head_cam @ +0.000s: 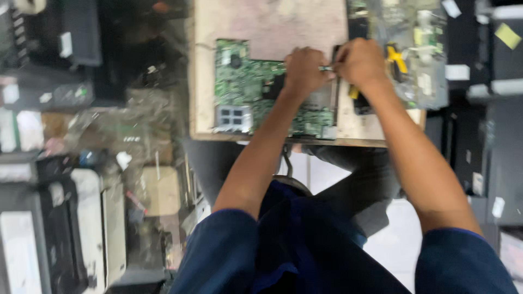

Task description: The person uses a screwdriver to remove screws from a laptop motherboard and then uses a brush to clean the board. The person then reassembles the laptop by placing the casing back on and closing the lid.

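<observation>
The left hand [304,69] rests on a green circuit board [245,87], fingers curled. The right hand [359,61], just beside it, pinches a thin metal tool [326,68] that bridges the two hands. The board lies on a small wooden table [272,24]. A yellow-handled tool [397,59] sits just beyond the right hand.

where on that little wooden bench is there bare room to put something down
The far part of the wooden bench top, beyond the green circuit board, is bare. A narrow strip runs along the left edge beside the board. It is crowded at the right: both hands, left hand and right hand, a yellow-handled tool and more boards.
</observation>
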